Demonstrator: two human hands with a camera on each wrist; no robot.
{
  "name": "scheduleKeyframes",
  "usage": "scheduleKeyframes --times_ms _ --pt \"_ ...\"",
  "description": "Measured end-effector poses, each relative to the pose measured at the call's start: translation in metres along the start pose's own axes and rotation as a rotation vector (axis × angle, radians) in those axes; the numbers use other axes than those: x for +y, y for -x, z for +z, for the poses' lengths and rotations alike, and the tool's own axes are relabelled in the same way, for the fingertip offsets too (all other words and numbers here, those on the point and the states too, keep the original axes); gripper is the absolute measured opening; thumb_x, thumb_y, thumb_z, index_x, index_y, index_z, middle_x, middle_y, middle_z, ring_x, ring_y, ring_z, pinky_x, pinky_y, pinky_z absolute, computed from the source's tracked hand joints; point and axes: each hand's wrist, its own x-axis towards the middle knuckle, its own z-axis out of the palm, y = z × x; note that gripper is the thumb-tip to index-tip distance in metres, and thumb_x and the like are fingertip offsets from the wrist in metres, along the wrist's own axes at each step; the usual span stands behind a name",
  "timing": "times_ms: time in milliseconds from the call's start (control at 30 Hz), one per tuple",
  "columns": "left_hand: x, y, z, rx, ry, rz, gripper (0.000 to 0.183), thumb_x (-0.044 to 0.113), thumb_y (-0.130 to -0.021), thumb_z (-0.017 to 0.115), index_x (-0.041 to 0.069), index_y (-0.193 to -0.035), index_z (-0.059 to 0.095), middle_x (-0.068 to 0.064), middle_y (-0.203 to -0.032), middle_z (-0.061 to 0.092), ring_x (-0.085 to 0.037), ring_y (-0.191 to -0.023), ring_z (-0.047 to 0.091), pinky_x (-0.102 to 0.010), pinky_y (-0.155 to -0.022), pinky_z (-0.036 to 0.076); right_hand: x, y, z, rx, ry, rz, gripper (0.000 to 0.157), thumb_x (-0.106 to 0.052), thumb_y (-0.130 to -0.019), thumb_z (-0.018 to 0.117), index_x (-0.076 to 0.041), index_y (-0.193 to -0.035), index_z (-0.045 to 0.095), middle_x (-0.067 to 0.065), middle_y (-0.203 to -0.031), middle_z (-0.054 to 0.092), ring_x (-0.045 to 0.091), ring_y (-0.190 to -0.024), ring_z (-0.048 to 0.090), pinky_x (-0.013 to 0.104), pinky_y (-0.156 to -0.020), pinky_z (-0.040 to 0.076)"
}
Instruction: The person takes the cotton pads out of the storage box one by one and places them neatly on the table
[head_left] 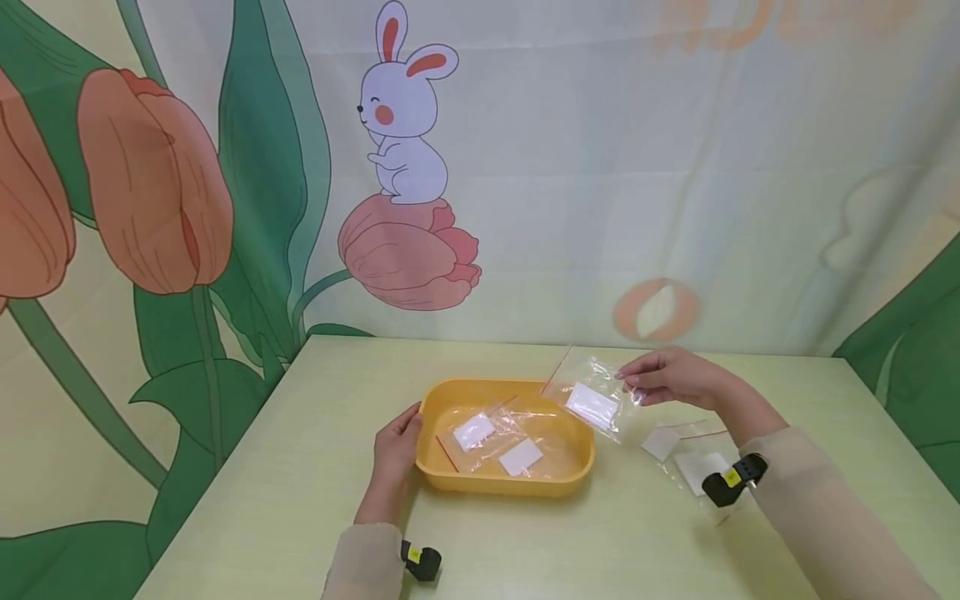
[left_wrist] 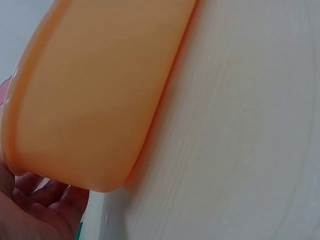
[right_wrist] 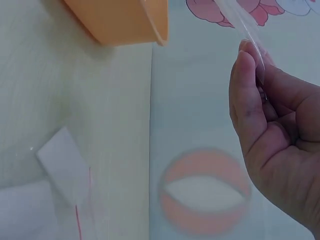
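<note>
My right hand (head_left: 670,377) pinches one edge of a clear zip-lock bag (head_left: 592,406) with a white card-like piece inside, held up over the right end of a yellow plastic basin (head_left: 506,485). In the right wrist view, thumb and fingertips meet on the bag's edge (right_wrist: 245,25). My left hand (head_left: 397,442) grips the basin's left end, thumb at the rim and fingers along the outer wall, as the left wrist view (left_wrist: 45,205) also shows. Inside the basin lie a zip-lock bag (head_left: 474,432) and another bag (head_left: 521,456), each with a white piece.
More clear bags with white pieces (head_left: 701,471) lie on the table (head_left: 525,550) at right, partly under my right forearm; the right wrist view shows these bags (right_wrist: 65,170) too. A printed curtain (head_left: 570,167) with a rabbit and tulips hangs behind the table's far edge.
</note>
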Motion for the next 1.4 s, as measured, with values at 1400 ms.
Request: scheduleKeyframes --times_ms 1400 --pt "0.001 0.0 0.001 0.008 0.006 0.01 0.041 0.016 -0.109 0.047 0.002 -0.147 0.054 -0.018 -0.158 0.047 -0.035 -0.153 0.038 -0.047 -0.125 0.038 0.112 0.073 -0.023 0.12 -0.084 0.127 0.038 -0.016 -0.103 0.061 0.011 -0.13 0.061 -0.009 -0.098 0.074 0.006 -0.083 0.068 0.023 -0.078 0.064"
